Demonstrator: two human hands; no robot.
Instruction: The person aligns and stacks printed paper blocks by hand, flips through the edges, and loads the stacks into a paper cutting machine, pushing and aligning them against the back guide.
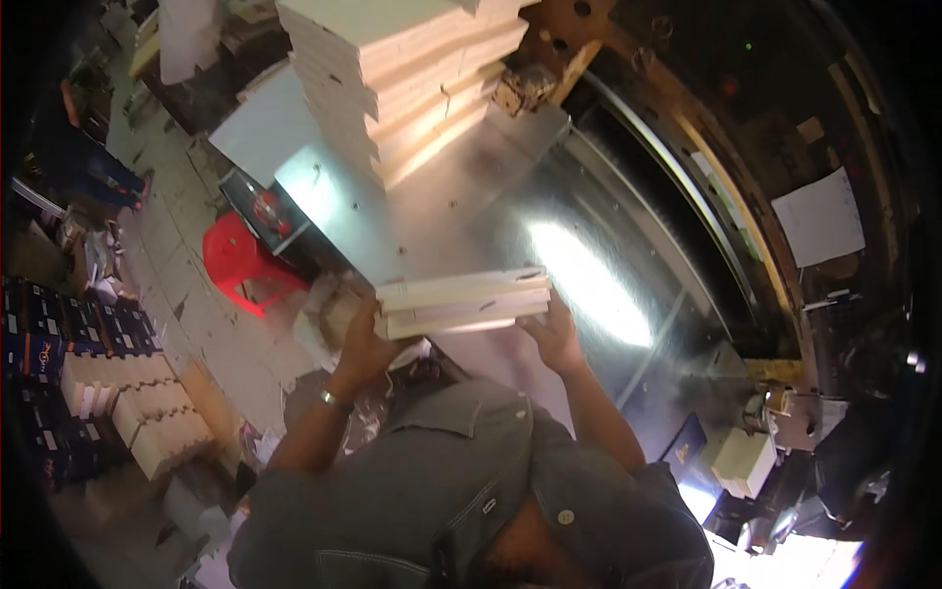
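Dim scene; glare on metal table [589, 275]; fisheye-bent, dark edges; slight blur.

Count of items in head view. Hands: two, left hand [360, 339] and right hand [555, 334], one at each end of a small stack of flat cream-coloured cardboard pieces [463, 302]; about three layers visible in that stack, exact number unclear. Tall pile of the same flat cream cardboard pieces [402, 74] at the far left corner of the shiny metal work table [589, 285]: one pile, well over ten layers, not countable. Red plastic stool [240, 257] off the table's left edge: one. White paper sheet [819, 216] beyond the right edge: one. Lower left, cream stacked bundles on the floor [137, 407]: roughly three rows.
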